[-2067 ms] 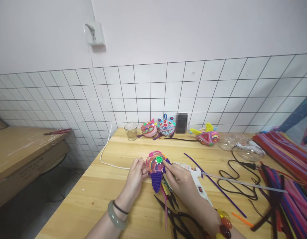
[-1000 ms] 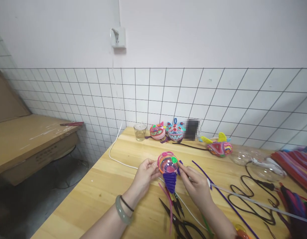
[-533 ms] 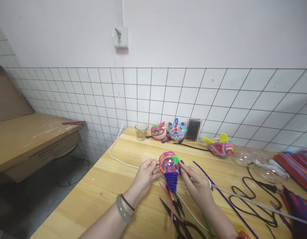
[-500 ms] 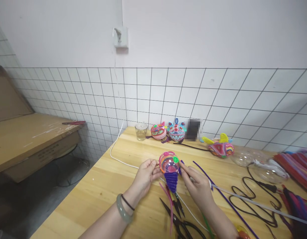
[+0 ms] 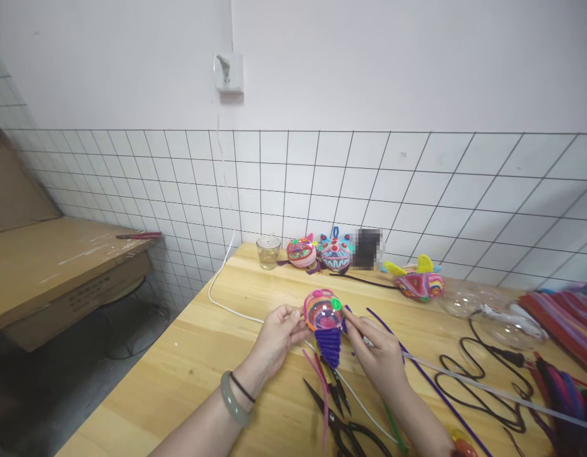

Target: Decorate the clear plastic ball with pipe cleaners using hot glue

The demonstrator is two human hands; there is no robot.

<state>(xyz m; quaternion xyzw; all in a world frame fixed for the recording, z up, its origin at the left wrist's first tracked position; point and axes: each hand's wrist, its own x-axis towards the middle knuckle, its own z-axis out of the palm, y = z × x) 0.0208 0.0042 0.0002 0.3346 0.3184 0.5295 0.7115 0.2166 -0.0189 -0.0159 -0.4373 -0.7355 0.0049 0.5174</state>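
Observation:
Between my hands, above the table, is a clear rounded craft ornament [image 5: 324, 315] lined with coloured pipe-cleaner bands, a green spiral at its upper right. A ridged purple fin [image 5: 328, 348] hangs from its lower side. My left hand [image 5: 280, 333] grips the ornament's left edge between thumb and fingers. At the right edge, by the green spiral, my right hand [image 5: 375, 346] has its fingers pinched together; something whitish shows under them, its kind unclear. A long translucent stick [image 5: 464, 377] runs from behind that hand toward the right. Below the fin lie black-handled scissors [image 5: 338, 428] and a pink pipe cleaner [image 5: 325, 406].
At the back stand a glass [image 5: 268, 252], two finished round ornaments [image 5: 336, 252] and a fish-like one [image 5: 421, 284]. On the right are clear plastic shells [image 5: 459, 301], a tangled black cord [image 5: 464, 400] and bundled pipe cleaners [image 5: 560, 317]. A white cord [image 5: 226, 311] crosses the table's left side.
The camera view has shifted slightly. Both hands stay at the ornament, which has barely moved; its purple fin is turned very slightly.

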